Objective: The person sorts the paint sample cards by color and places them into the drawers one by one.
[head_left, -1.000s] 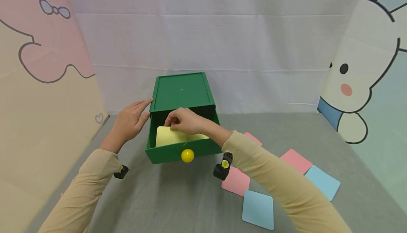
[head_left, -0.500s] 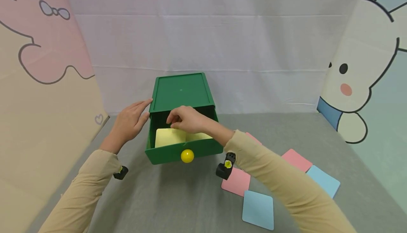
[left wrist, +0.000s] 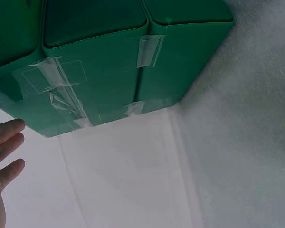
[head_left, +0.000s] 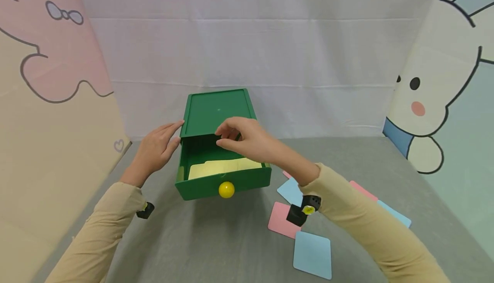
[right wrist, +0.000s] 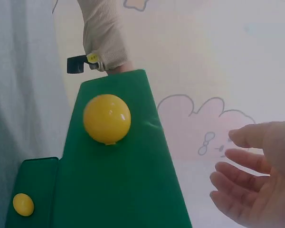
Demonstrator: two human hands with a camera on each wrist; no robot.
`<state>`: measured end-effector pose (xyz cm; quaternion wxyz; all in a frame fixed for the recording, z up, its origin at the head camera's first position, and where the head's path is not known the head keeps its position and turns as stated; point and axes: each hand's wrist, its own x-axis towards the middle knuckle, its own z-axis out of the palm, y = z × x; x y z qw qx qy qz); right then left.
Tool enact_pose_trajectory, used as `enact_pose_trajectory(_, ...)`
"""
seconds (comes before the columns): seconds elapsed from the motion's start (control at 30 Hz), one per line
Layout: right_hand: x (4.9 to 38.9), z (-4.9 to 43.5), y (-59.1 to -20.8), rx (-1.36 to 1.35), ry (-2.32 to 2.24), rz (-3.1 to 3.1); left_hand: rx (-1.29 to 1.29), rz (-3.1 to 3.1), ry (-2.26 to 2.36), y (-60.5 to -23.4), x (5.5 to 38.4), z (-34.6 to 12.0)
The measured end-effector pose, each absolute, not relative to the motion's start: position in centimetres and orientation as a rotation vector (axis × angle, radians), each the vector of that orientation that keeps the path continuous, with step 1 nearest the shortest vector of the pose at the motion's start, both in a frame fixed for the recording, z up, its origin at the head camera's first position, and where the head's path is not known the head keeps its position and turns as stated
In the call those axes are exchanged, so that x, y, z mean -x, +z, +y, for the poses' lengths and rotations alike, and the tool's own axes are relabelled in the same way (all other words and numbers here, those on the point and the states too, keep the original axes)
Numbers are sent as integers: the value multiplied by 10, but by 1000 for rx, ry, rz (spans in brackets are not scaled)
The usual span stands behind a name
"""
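Note:
A green drawer cabinet (head_left: 218, 111) has its top drawer (head_left: 200, 187) pulled out, with a yellow ball knob (head_left: 226, 190) on the front. Pale yellow cards (head_left: 208, 169) lie inside near the drawer's front wall. My left hand (head_left: 154, 150) touches the cabinet's left side with its fingertips, fingers fairly straight. Over the back of the drawer hovers my right hand (head_left: 252, 141), fingers loosely bent and nothing between them. In the right wrist view that same hand (right wrist: 256, 175) is apart from the drawer front, its fingers spread.
To the right on the grey table lie a pink card (head_left: 281, 221), blue cards (head_left: 312, 255) and more pink and blue ones farther right. Below the pulled drawer, a second yellow knob (right wrist: 23, 204) shows. Clear tape (left wrist: 64, 90) joins the green tiers. A white cloth wall (head_left: 308, 60) stands behind.
My right hand has risen out of the drawer and moved right, letting go of the yellow card, which now lies lower with the others. My left hand has stayed in place.

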<state>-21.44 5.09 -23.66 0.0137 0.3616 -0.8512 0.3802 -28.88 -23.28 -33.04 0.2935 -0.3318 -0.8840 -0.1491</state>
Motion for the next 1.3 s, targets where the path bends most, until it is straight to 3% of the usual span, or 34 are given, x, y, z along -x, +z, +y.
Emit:
enact_pose_trajectory(0.47,171,67,-294,-1122,969,-1871,893,-2346,-404,-331,291,-233)
enact_pose_trajectory(0.83,157,50,-360,-917,909,-1950,883,-2348,-420,-333,290,-233)
enact_pose_trajectory(1.3,158,28,-386,-726,960,-1900,879,-2344,-427,-334,290,-233)
